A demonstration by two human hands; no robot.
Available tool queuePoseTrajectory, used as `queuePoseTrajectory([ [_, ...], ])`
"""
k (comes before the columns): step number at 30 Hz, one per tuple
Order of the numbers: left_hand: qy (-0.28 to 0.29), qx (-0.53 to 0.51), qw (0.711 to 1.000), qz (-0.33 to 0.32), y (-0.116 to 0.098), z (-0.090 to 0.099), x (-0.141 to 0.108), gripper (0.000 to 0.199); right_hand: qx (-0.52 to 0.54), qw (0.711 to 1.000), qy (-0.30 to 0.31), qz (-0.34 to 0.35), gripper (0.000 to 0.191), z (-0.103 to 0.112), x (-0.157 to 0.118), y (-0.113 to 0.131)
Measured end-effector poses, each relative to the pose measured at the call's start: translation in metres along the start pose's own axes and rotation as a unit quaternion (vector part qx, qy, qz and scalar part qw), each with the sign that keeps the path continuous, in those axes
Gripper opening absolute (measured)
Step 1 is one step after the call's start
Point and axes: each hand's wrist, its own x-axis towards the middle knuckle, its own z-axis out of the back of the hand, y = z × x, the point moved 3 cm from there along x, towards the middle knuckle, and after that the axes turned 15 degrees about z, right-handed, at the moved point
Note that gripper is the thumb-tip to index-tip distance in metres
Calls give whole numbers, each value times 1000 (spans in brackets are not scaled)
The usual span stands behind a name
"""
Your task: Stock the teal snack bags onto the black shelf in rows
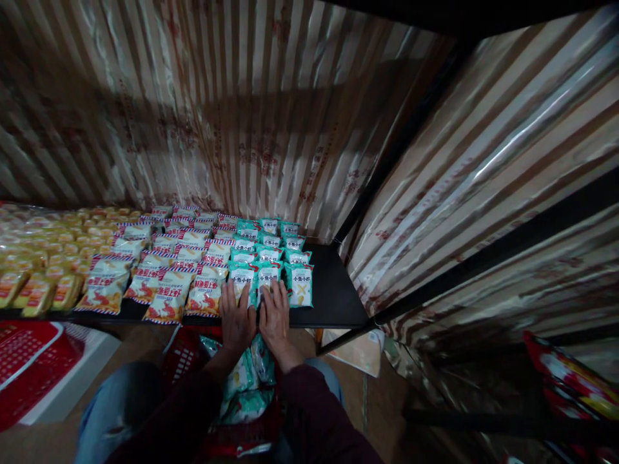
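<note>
My left hand point(236, 325) rests with outstretched fingers on the lower part of a green-and-white snack bag point(242, 277) at the shelf's front edge. Beside it, my right hand point(275, 320) touches the neighbouring green snack bag point(269, 273), its fingers also extended. A third green bag point(301, 287) stands just right of my right hand, apart from it. Behind these, more green bags point(271, 240) form rows going back. Below my wrists, several loose green bags point(242, 380) lie in a red bag or container point(184, 354) between my knees.
White-and-orange snack bags point(169, 293) fill the black shelf point(338, 296) left of the green ones, with yellow packs point(43, 258) farther left. A dark metal post point(382, 180) rises at the right corner. A red basket point(33, 367) and white box point(87, 361) sit lower left.
</note>
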Motion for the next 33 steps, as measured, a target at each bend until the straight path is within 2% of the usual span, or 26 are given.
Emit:
queuePoseTrajectory([
  [3,9,-11,1000,-4,4,-4,2,50,-33,999,32,-26,43,-3,5,2],
  [7,-8,-23,1000,-2,4,-6,0,50,-55,996,58,-38,48,-8,4,5],
  [20,5,-28,999,18,6,-4,1,49,-3,999,22,-33,53,-13,1,5],
  [24,-8,-23,1000,-13,8,-4,-1,49,-3,1000,4,-15,50,-2,-3,3],
  [28,-25,-18,998,-59,2,2,-3,52,-31,998,-43,-19,49,21,-4,-10],
  [33,27,5,990,-138,-37,6,11,49,-44,991,-100,-82,51,49,7,-53],
])
